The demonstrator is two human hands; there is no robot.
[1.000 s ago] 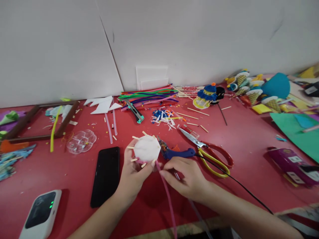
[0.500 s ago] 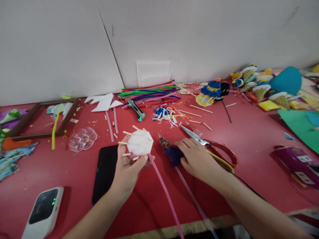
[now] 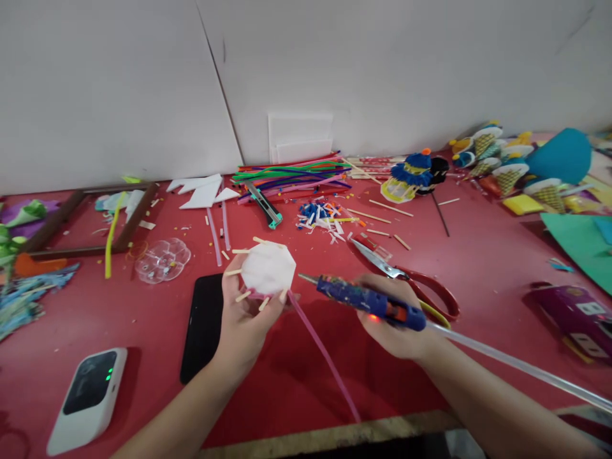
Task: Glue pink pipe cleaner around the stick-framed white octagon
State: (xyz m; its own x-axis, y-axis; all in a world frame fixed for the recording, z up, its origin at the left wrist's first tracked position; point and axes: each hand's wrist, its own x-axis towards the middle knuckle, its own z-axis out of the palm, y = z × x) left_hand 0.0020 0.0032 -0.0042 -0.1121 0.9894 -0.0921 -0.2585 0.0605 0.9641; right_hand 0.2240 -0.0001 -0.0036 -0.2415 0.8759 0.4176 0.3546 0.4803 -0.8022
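Note:
In the head view my left hand (image 3: 253,325) grips a white foam polygon (image 3: 268,268) by its edge. Short wooden sticks (image 3: 241,296) stand out around its rim, and a pink pipe cleaner (image 3: 325,354) trails from its lower corner toward the table's front. My right hand (image 3: 392,331) is closed round a blue hot glue gun (image 3: 368,299) with a small red light lit. A long clear glue stick (image 3: 521,363) runs out of its back. The metal nozzle points left, a short gap from the foam's right edge.
Red-handled scissors (image 3: 430,290) lie right of the glue gun. Behind are a utility knife (image 3: 262,204), pipe cleaners (image 3: 291,173) and small scraps (image 3: 325,220). A black phone (image 3: 203,328) and a white device (image 3: 88,398) lie left; a blue-topped craft (image 3: 411,175) stands at back right.
My right hand has lifted the glue gun off the table and turned it, so its nozzle faces the foam piece. My left hand still holds the foam in nearly the same place.

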